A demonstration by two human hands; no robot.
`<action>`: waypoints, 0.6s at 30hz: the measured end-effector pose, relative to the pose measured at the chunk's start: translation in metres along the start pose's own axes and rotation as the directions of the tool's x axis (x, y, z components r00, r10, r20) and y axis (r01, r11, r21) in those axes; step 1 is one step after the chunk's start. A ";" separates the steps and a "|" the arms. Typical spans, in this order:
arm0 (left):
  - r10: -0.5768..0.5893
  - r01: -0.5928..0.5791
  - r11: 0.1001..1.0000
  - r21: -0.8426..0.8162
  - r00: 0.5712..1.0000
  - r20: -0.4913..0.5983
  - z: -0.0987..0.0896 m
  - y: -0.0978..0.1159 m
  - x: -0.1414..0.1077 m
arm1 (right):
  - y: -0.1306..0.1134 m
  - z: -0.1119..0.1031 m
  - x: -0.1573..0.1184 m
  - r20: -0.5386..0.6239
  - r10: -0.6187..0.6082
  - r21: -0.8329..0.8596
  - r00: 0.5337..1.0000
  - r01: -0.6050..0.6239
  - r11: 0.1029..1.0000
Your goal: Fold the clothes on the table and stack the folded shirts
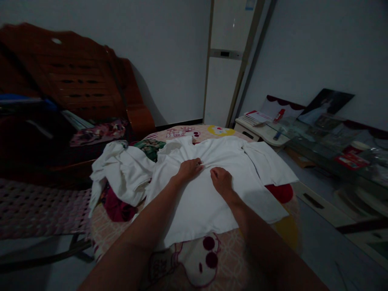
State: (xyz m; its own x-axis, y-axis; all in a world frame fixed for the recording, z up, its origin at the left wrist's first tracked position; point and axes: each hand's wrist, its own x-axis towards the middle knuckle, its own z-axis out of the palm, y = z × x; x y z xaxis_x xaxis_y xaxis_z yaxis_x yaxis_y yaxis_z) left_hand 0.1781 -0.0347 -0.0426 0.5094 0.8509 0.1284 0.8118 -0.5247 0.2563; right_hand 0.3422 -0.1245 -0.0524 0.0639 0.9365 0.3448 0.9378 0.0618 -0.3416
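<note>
A white short-sleeved shirt (200,202) lies spread over a round table with a patterned cloth (230,250). My left hand (190,169) is closed on the shirt's fabric near its middle, and creases run out from the fingers. Just to the right, my right hand (221,179) is also closed, its curled fingers at the fabric. One sleeve (269,161) stretches toward the right table edge. Beside the shirt on the left is a crumpled white garment (124,173), with a maroon cloth (119,205) under it and a green patterned cloth (150,148) behind.
A carved wooden sofa (81,81) stands at the back left, and a pink woven seat (42,210) is at the left. Along the right wall runs a glass-topped cabinet (315,143) with papers and a photo. A tall white air conditioner (222,89) stands behind the table.
</note>
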 end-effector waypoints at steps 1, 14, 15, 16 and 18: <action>0.003 -0.003 1.000 -0.007 1.000 -0.010 0.000 0.000 -0.001 | 0.002 -0.005 0.001 0.014 0.012 -0.025 1.000 -0.012 1.000; -0.026 0.026 1.000 0.001 0.997 -0.069 0.008 -0.002 0.001 | 0.096 -0.101 -0.002 -0.072 0.500 -0.421 0.863 -0.481 0.769; -0.033 0.033 0.999 0.003 0.997 -0.068 0.008 -0.002 0.001 | 0.097 -0.102 -0.002 -0.061 0.523 -0.430 0.850 -0.495 0.755; -0.039 0.040 0.999 0.004 0.997 -0.067 0.008 -0.002 0.002 | 0.097 -0.102 -0.001 -0.049 0.537 -0.439 0.842 -0.501 0.746; -0.047 0.048 0.999 0.004 0.997 -0.066 0.008 -0.002 0.002 | 0.096 -0.102 -0.001 -0.032 0.542 -0.454 0.840 -0.495 0.741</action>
State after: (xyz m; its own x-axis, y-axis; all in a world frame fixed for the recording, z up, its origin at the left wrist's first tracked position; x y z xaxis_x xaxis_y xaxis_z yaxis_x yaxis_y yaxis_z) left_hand 0.1798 -0.0320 -0.0508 0.4504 0.8746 0.1793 0.8364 -0.4836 0.2581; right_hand 0.4666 -0.1543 0.0037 0.5725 0.8091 0.1329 0.8181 -0.5745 -0.0268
